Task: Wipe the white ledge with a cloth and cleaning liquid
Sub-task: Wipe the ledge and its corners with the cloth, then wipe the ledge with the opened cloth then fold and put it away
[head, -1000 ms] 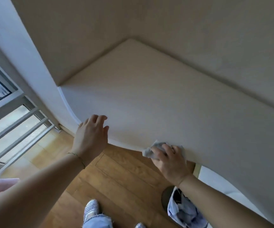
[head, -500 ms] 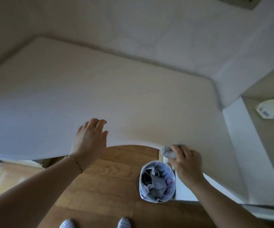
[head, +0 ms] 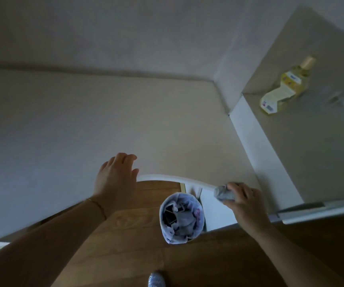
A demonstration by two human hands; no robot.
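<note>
Dim shot: the right hand [head: 247, 204] grips a crumpled grey cloth [head: 225, 193] at the wide white ledge [head: 125, 121] edge, the left hand [head: 116, 179] rests open on it, and the label on the clear yellow-liquid bottle [head: 285, 85] is too blurry to read.

No words, brand names or numbers can be read anywhere. The only lettering sits on the yellow bottle [head: 285, 85] lying on the shelf at the right. Its white label [head: 274, 96] carries a small blue and red patch near the bottom end, and a blue mark shows on the yellow part nearer the cap. All of it is too small and blurred to make out a single letter.
</note>
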